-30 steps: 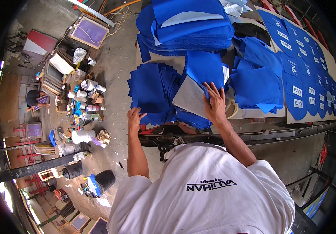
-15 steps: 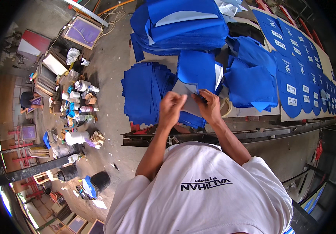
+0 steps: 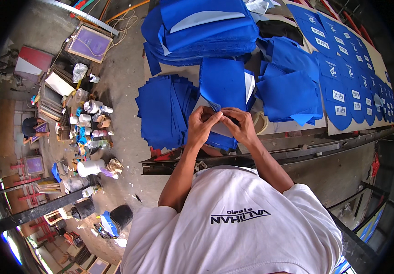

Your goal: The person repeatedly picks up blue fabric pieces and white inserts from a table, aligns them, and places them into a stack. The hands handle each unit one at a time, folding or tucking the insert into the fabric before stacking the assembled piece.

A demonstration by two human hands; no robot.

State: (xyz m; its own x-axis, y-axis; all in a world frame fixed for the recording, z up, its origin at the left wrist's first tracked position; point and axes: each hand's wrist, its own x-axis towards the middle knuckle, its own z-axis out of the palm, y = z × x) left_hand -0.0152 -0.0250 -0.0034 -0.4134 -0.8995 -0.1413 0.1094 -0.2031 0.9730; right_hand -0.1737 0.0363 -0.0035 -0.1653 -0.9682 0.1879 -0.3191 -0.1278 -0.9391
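Both my hands meet at the near edge of a small stack of blue fabric pieces (image 3: 224,82), whose pale underside shows where the edge lifts. My left hand (image 3: 200,124) pinches that edge between thumb and fingers. Close beside it, my right hand (image 3: 238,124) is closed on the same edge, fingertips almost touching the left ones. To the left lies a fanned pile of blue fabric pieces (image 3: 162,112). On the right is a looser pile of blue fabric (image 3: 288,96). How many layers my fingers grip is hidden.
A tall stack of blue fabric (image 3: 201,41) stands at the back of the table. Printed blue panels (image 3: 343,68) lie in rows on a board at right. A metal rail (image 3: 297,156) runs along the near edge. Tubs and bottles (image 3: 89,121) crowd the floor at left, beyond which a person (image 3: 31,128) sits.
My left hand has come in against the fabric edge, next to my right. The folded-up pale corner has dropped, so more blue top surface shows. The view has shifted slightly.
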